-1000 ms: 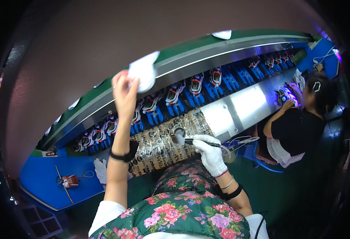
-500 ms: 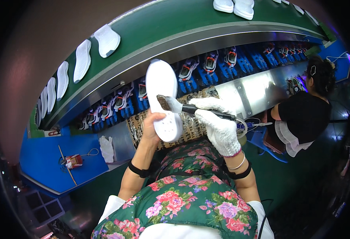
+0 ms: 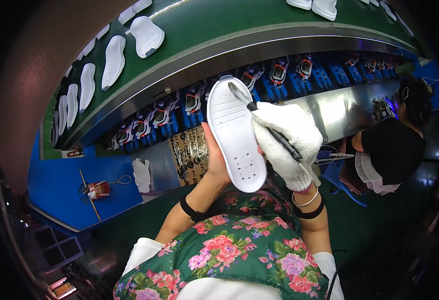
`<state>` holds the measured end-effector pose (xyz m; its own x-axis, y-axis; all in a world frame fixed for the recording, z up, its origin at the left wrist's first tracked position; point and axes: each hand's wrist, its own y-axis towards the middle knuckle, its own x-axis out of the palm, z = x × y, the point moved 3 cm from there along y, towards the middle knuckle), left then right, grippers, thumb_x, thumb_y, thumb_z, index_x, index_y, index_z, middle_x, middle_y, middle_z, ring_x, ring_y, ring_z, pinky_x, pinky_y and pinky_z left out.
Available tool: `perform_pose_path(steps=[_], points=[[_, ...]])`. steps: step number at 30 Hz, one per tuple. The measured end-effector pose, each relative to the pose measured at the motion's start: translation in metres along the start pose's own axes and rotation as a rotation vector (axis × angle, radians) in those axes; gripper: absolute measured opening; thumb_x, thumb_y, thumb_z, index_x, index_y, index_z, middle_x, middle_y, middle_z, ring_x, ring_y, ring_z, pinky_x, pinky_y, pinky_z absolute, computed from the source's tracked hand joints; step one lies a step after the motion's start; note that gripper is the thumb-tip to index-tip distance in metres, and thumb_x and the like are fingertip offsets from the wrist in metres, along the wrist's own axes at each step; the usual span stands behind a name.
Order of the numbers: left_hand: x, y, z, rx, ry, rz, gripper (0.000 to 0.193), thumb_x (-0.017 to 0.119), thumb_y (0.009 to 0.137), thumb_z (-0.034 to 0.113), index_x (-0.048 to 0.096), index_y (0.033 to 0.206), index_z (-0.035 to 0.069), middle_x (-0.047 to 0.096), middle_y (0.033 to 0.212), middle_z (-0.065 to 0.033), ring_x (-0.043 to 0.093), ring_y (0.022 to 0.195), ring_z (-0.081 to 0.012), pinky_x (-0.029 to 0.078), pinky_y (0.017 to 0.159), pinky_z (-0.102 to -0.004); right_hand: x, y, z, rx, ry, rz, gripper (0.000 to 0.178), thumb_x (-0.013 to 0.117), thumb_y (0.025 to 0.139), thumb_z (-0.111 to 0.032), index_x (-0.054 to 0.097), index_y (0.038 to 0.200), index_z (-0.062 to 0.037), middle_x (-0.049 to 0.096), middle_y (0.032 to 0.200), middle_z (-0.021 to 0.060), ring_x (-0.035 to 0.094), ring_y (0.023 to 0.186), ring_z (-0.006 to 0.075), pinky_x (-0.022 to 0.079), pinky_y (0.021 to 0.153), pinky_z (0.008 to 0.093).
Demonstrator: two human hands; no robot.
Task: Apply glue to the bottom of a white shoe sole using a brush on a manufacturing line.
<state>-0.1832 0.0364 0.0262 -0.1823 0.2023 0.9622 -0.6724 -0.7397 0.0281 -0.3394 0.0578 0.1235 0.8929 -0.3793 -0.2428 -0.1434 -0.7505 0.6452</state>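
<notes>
My bare left hand [image 3: 218, 162] grips a white shoe sole [image 3: 235, 137] from beneath and along its edges. The sole is tilted toward me, its grooved and dotted inner face in view. A knitted white glove covers my right hand [image 3: 290, 135], closed around the black handle of a brush [image 3: 239, 93]. The bristles lie at the far end of the sole, near its right rim. Some fingers of my left hand are hidden behind the sole.
A green conveyor [image 3: 204, 37] carries several white soles [image 3: 113, 62]. Below it, shoe uppers [image 3: 194, 102] stand on blue holders. On the left, a blue table [image 3: 54, 185] holds a red container [image 3: 98, 190] with a stick, beside a white glove [image 3: 141, 175]. A person [image 3: 392, 150] sits at right.
The brush has moved from the middle of the sole to its far end. My left hand has turned the sole to show its inner face more squarely. The view has shifted slightly.
</notes>
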Motion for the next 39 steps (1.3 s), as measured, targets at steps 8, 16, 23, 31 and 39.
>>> perform_pose_path(steps=[8,16,23,31,39], points=[[-0.011,-0.003,-0.008,0.097,-0.006,-0.085,0.098,0.015,0.091,0.083,0.032,0.153,0.008,0.05,0.145,-0.0129,0.052,0.132,-0.0268,0.043,0.111,-0.0427,0.014,-0.01,-0.028,-0.152,-0.026,-0.208,0.031,0.074,0.074,-0.003,0.074,0.106,-0.0043,0.073,0.101,0.0117,0.07,0.089,0.0299,0.055,0.079,0.0393],[-0.01,-0.011,-0.002,0.036,0.41,0.37,0.099,0.017,0.09,0.084,0.027,0.155,0.011,0.046,0.149,-0.014,0.049,0.134,-0.0292,0.041,0.113,-0.0452,0.012,-0.011,-0.014,-0.205,-0.058,-0.208,0.034,0.076,0.07,-0.002,0.074,0.104,-0.0034,0.073,0.104,0.0165,0.069,0.089,0.0308,0.055,0.078,0.0374],[-0.007,-0.002,0.003,-0.079,0.049,-0.367,0.099,0.021,0.088,0.086,0.036,0.15,0.009,0.051,0.143,-0.0143,0.055,0.127,-0.0283,0.045,0.108,-0.0453,0.003,-0.012,0.007,0.058,0.033,-0.146,0.028,0.077,0.072,-0.004,0.075,0.1,-0.003,0.074,0.101,0.0161,0.07,0.087,0.0279,0.056,0.077,0.0368],[-0.034,-0.011,0.009,0.061,0.111,0.074,0.105,0.03,0.083,0.09,0.035,0.15,0.009,0.055,0.136,-0.0162,0.057,0.122,-0.0294,0.047,0.105,-0.0433,0.009,-0.028,0.005,-0.042,0.276,-0.193,0.025,0.077,0.075,-0.006,0.076,0.1,-0.0052,0.075,0.097,0.0123,0.07,0.084,0.0276,0.056,0.075,0.0361],[-0.022,0.005,0.008,-0.071,0.1,0.02,0.113,0.025,0.074,0.098,0.053,0.123,0.001,0.063,0.089,-0.018,0.064,0.076,-0.0277,0.056,0.066,-0.0395,0.012,-0.044,-0.004,-0.076,0.332,-0.294,0.026,0.08,0.07,-0.005,0.076,0.096,-0.0078,0.075,0.099,0.0127,0.071,0.085,0.0279,0.055,0.076,0.0365]])
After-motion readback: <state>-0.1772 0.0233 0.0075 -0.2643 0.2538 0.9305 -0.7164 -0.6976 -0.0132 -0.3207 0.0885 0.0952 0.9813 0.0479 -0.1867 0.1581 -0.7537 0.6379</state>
